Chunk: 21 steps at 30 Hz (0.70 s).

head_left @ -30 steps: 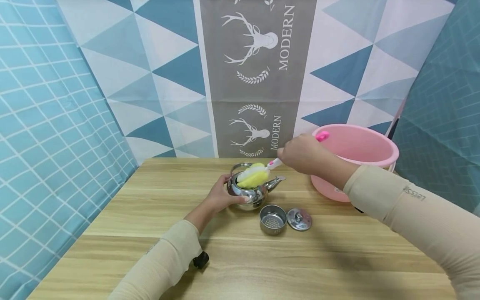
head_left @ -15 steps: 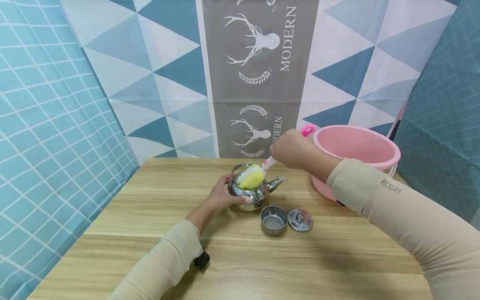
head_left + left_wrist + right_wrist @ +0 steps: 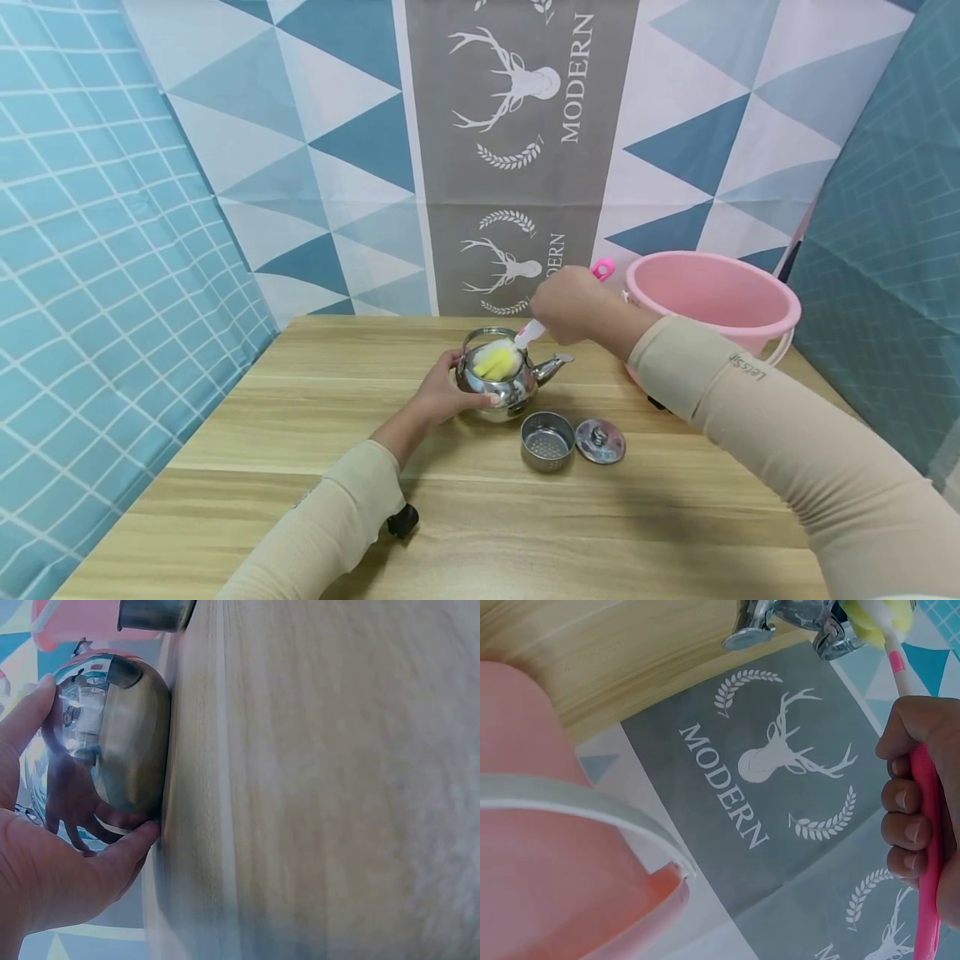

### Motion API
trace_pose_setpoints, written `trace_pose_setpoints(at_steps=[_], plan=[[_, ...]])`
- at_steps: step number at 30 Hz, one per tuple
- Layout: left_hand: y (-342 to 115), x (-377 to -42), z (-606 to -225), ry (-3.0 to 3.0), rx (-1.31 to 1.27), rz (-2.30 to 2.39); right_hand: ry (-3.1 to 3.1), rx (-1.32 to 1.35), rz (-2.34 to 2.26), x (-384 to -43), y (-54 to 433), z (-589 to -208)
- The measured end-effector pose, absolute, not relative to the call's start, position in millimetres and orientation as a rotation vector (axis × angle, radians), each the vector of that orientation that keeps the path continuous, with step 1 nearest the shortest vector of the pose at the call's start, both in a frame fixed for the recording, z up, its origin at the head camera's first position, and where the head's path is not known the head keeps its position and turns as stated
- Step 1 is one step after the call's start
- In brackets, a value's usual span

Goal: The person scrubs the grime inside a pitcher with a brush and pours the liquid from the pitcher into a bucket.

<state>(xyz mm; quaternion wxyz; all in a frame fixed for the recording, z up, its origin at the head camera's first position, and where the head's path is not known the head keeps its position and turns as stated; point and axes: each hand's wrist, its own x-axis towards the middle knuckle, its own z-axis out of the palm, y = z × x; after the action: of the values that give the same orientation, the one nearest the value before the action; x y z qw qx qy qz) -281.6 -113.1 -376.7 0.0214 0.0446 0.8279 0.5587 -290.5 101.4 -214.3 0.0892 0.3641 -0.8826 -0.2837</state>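
Note:
A small shiny metal kettle (image 3: 517, 398) stands on the wooden table, its spout to the right and its loop handle raised. My left hand (image 3: 444, 395) holds the kettle's body from the left, the thumb along the front; in the left wrist view the hand (image 3: 64, 862) spans its rounded side. My right hand (image 3: 567, 305) grips the pink and white handle of a sponge brush (image 3: 928, 885). The brush slants down to the left, its yellow and white sponge head (image 3: 497, 362) partly inside the kettle's mouth. The head's lower part is hidden in the kettle.
In front of the kettle sit a metal strainer basket (image 3: 547, 442) with a holed bottom and, beside it, a round metal lid (image 3: 601, 441) with a knob. A pink bucket (image 3: 791, 310) with a white handle stands at the back right. Patterned cloth (image 3: 360, 250) hangs behind the table.
My right hand has moved left and slightly down. The sponge head has sunk deeper into the kettle and the brush stands steeper. My left hand and the kettle have stayed in place.

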Motion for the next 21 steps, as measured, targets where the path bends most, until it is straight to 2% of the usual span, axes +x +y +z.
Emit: trace_pose_setpoints(at_steps=[21], plan=[[-112.0, -278.7, -374.8, 2.564, 0.146, 1.745, -2.711, 1.075, -0.757, -287.1, 90.2, -234.3]])
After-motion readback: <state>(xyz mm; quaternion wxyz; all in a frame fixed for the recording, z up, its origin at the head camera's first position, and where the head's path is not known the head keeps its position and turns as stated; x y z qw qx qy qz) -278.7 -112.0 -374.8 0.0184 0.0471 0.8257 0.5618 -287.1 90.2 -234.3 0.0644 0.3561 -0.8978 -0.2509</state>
